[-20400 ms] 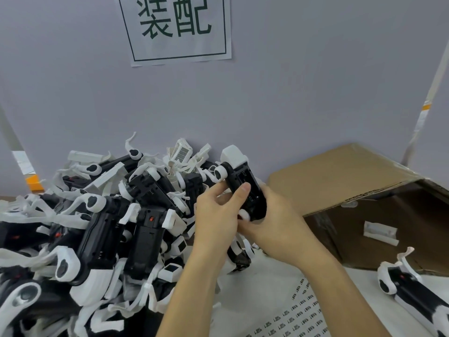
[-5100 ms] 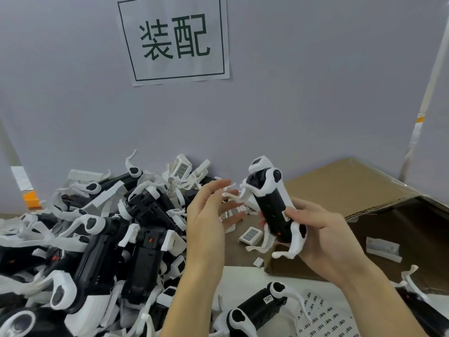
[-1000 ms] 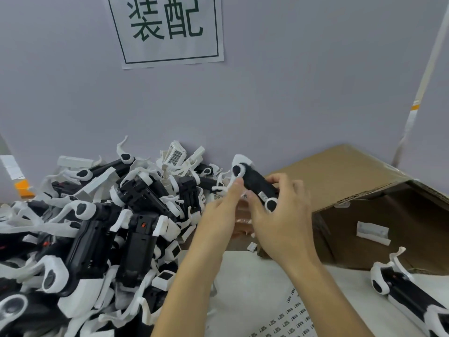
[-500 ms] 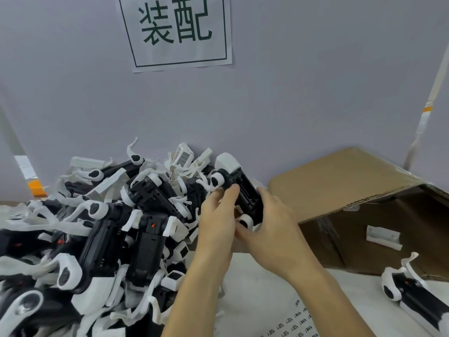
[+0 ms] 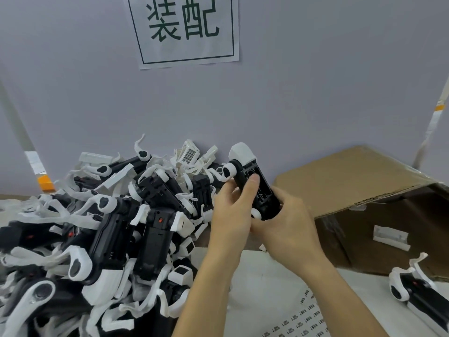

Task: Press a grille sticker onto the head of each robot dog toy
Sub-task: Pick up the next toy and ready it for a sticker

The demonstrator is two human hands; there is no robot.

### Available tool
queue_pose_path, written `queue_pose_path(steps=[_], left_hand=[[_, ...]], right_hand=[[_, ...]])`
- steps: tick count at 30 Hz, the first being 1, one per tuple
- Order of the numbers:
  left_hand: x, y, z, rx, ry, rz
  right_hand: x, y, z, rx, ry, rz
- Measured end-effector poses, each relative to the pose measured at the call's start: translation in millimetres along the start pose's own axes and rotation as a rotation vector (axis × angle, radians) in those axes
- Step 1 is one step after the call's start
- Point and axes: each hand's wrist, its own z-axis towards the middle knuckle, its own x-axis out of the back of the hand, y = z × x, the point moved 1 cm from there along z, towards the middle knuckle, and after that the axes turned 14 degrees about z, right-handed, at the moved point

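Two hands share one robot dog toy (image 5: pixel 255 188) just right of frame centre, raised above the desk (image 5: pixel 262 283) with its black belly turned to me and its white head (image 5: pixel 241 154) pointing up toward the wall. My right hand (image 5: pixel 286 229) curls around the lower body from the right and below; my left hand (image 5: pixel 233 215) grips the left flank, thumb pressed flat across the belly. So both grips are closed on the toy, neither spread.

It looks like light, hollow hard plastic: stiff in the trunk, smooth and likely a bit slippery. The thin white legs seem the weak part, apt to bend or snag, so I would hold by the black trunk, not the limbs. The head seems to join at a narrow neck, so I judge I should brace behind it when pressing a sticker on.

I see no grille sticker on this head from this side. The sticker sheet (image 5: pixel 306 319) lies at lower right on the desk, the pile of toys (image 5: pixel 109 227) fills the left, and another dog (image 5: pixel 418 293) lies at the far right below the cardboard box (image 5: pixel 352 181).
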Motion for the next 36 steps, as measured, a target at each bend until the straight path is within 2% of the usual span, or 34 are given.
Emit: queue_pose_path(steps=[7, 11, 13, 15, 20, 24, 31, 36], left_hand=[[1.6, -0.6, 0.7, -0.104, 0.058, 0.157], [0.8, -2.3, 0.4, -0.133, 0.083, 0.215], [0.0, -5.9, -0.1, -0.166, 0.096, 0.307], [0.3, -10.7, 0.9, -0.216, 0.082, 0.448], [-0.8, -16.6, -0.5, -0.377, -0.042, 0.674], [-5.5, -16.7, -4.0, -0.433, -0.093, 0.721], [-6.9, -14.2, -5.9, -0.406, -0.130, 0.725], [-7.1, -9.3, -7.7, -0.451, -0.158, 0.726]], right_hand=[[1.1, 2.5, -0.4, 0.014, -0.045, -0.023], [5.9, 2.7, 3.2, -0.066, -0.266, 0.137], [12.2, 4.7, 6.3, -0.070, -0.312, 0.118], [22.0, 6.3, 9.4, -0.068, -0.223, 0.068], [35.8, 5.9, 13.3, -0.144, -0.055, 0.283], [33.8, 1.2, 14.3, -0.065, 0.140, 0.201], [32.4, -2.8, 11.2, -0.009, 0.196, 0.035], [34.8, -3.6, 11.9, 0.011, 0.241, 0.095]])
